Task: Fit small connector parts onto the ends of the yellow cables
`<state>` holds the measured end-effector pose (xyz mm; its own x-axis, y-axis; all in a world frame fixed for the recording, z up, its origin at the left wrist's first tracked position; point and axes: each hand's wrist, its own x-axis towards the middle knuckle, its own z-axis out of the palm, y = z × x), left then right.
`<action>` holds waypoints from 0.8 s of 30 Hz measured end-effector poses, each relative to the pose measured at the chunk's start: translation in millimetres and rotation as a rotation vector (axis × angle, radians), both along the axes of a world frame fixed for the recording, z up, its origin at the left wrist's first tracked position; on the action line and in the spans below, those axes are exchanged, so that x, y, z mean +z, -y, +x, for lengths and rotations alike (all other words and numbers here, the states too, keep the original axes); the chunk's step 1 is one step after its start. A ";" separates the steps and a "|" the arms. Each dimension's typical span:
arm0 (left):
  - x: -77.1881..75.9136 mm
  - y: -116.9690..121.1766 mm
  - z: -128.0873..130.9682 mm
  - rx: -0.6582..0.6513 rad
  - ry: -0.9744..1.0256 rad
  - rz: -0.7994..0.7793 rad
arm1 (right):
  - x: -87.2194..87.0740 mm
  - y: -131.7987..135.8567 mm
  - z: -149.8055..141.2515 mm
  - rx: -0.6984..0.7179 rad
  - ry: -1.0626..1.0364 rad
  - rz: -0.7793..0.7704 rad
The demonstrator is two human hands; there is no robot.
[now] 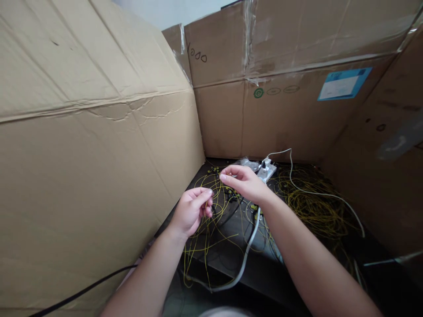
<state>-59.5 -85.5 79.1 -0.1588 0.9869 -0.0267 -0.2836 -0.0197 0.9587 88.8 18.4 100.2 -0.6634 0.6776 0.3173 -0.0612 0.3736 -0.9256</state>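
The head view looks down on a dark surface [238,222], where loose yellow wires [207,248] lie below and between the two hands. The wires curve in wide loops, so they share no single long axis: several strands run lengthwise from beneath the left hand [193,210] toward the person and droop past the near edge, while one straighter piece lies crosswise, its free end pointing right and slightly away. The hands are apart, the right hand [243,181] farther forward and pointing leftward. The left thumb and forefinger meet at their tips; the right fingers curl toward the thumb. The strands are too fine to tell whether either hand is clamped on one. A larger yellow heap [312,215] of coiled wire sits beyond the right forearm, its loops stretched roughly away from the person. A thick white cable [248,248] bends between the forearms, and a white power strip [268,169] lies just behind the right hand.
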 end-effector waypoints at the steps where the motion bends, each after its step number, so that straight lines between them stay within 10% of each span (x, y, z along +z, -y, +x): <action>1: 0.1 -0.1 0.3 -0.001 0.001 0.003 | 0.2 0.1 0.3 0.008 -0.001 -0.003; 9: 0.9 1.8 -2.9 0.015 -0.005 0.026 | -9.2 -6.0 0.5 0.304 -0.002 -0.357; 24: 7.6 4.5 -6.2 0.057 0.055 0.047 | -19.8 -25.1 18.5 0.359 0.126 -0.279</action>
<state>-65.7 -90.0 86.7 -0.2146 0.9767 0.0088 -0.3333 -0.0817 0.9393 107.3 43.5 80.4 -0.8929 0.4466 0.0573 -0.0212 0.0855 -0.9961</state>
